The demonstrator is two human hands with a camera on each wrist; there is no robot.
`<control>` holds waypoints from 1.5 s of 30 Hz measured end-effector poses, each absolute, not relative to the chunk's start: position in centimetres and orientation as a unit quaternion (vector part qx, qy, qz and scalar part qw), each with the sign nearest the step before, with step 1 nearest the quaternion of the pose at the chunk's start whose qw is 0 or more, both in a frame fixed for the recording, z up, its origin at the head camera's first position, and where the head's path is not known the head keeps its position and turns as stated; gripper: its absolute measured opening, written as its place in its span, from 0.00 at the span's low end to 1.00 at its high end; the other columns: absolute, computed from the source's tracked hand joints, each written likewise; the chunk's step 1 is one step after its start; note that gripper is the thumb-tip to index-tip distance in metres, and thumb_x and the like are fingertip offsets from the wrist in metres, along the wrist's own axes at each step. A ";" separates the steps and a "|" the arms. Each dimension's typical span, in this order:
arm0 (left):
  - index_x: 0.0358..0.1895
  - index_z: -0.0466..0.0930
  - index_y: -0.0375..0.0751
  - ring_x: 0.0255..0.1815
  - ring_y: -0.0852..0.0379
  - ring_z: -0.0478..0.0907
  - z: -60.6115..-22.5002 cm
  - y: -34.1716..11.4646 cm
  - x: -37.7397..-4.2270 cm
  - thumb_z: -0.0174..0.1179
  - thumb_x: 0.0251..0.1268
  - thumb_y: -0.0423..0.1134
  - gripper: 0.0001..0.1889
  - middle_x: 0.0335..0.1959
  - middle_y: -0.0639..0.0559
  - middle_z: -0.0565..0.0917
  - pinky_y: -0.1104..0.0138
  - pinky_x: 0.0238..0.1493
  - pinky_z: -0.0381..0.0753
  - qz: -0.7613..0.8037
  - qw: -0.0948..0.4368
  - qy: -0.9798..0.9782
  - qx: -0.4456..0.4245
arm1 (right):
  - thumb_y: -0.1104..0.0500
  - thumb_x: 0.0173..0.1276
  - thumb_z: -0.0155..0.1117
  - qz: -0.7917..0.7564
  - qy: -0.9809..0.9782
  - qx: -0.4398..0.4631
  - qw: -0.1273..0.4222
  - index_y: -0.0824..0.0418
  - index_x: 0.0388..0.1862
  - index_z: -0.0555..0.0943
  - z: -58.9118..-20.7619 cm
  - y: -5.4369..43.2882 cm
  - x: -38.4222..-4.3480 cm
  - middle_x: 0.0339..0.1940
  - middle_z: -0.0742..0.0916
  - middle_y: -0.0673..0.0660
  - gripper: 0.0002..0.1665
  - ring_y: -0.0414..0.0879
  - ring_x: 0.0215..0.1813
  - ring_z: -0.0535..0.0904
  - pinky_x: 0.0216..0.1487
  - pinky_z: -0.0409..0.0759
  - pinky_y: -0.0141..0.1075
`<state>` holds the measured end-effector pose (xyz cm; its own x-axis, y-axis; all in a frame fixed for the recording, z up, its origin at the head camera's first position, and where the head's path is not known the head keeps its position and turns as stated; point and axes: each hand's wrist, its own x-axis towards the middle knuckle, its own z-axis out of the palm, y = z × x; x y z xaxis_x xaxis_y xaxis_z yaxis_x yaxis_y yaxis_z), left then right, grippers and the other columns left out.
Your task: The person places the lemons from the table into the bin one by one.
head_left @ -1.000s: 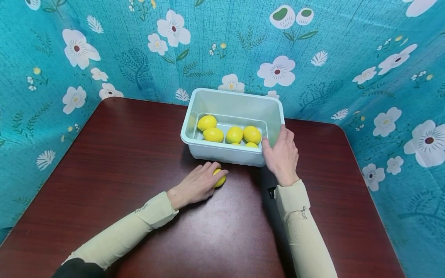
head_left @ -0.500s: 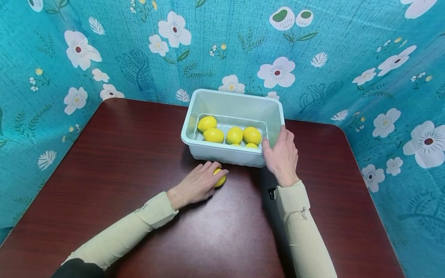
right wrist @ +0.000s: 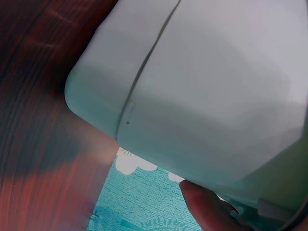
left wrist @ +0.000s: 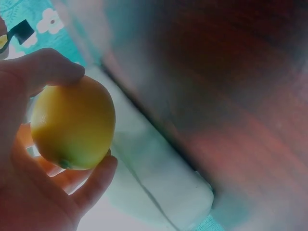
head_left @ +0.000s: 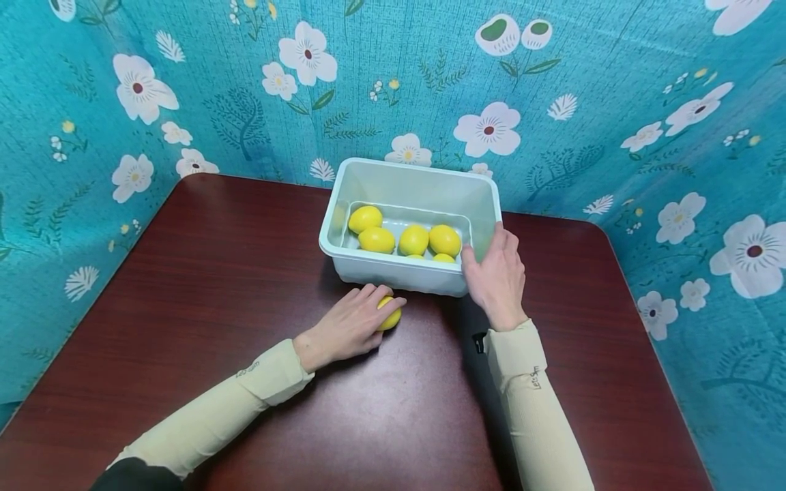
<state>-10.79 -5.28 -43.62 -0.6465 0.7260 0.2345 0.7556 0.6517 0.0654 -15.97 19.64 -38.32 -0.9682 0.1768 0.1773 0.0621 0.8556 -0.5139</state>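
In the head view my left hand (head_left: 346, 324) grips a yellow lemon (head_left: 389, 315) just in front of a pale blue-green plastic bin (head_left: 399, 271). The left wrist view shows the lemon (left wrist: 74, 122) between thumb and curled fingers, with the bin's side behind it. My right hand (head_left: 496, 283) holds the bin's right end, thumb over the rim and fingers along the outside. Several lemons (head_left: 414, 240) lie on the bin's floor, two of them partly hidden by the front wall. From the right wrist, the bin's wall (right wrist: 202, 96) fills most of the view, a fingertip at its edge.
The bin stands at the back of a dark reddish-brown table (head_left: 233, 245). Right behind the table hangs a turquoise curtain (head_left: 393, 82) with white flowers, which also runs along both sides. A small black piece (head_left: 479, 342) shows at the right cuff.
Hardly anything differs. The left hand and its lemon have shifted very slightly to the right; the right hand stays on the bin.
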 end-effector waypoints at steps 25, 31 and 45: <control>0.64 0.68 0.46 0.46 0.53 0.71 -42.6 -5.4 -10.3 0.66 0.54 0.41 0.32 0.53 0.51 0.74 0.63 0.43 0.73 -0.104 0.085 -0.903 -0.409 | 0.43 0.70 0.48 0.259 -0.958 -0.062 0.111 0.66 0.76 0.53 -38.3 19.6 -15.9 0.69 0.67 0.68 0.44 0.66 0.58 0.72 0.58 0.72 0.60; 0.65 0.67 0.46 0.45 0.53 0.71 -42.1 -5.4 -10.3 0.65 0.55 0.41 0.32 0.53 0.51 0.73 0.63 0.43 0.73 -0.102 0.079 -0.903 -0.410 | 0.43 0.69 0.48 0.259 -0.957 -0.063 0.114 0.65 0.76 0.53 -38.3 19.6 -15.9 0.69 0.67 0.68 0.44 0.66 0.58 0.73 0.57 0.73 0.60; 0.65 0.68 0.45 0.44 0.54 0.71 -41.4 -5.2 -10.3 0.64 0.56 0.41 0.31 0.53 0.51 0.74 0.64 0.42 0.74 -0.119 0.082 -0.896 -0.420 | 0.43 0.69 0.48 0.259 -0.957 -0.063 0.115 0.65 0.76 0.53 -38.3 19.7 -15.9 0.69 0.67 0.68 0.44 0.66 0.57 0.73 0.56 0.73 0.60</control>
<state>-10.27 -5.25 -41.41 -0.6337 0.7331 0.2469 0.7722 0.6186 0.1450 -15.89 19.72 -38.31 -0.9654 0.1808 0.1879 0.0611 0.8574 -0.5110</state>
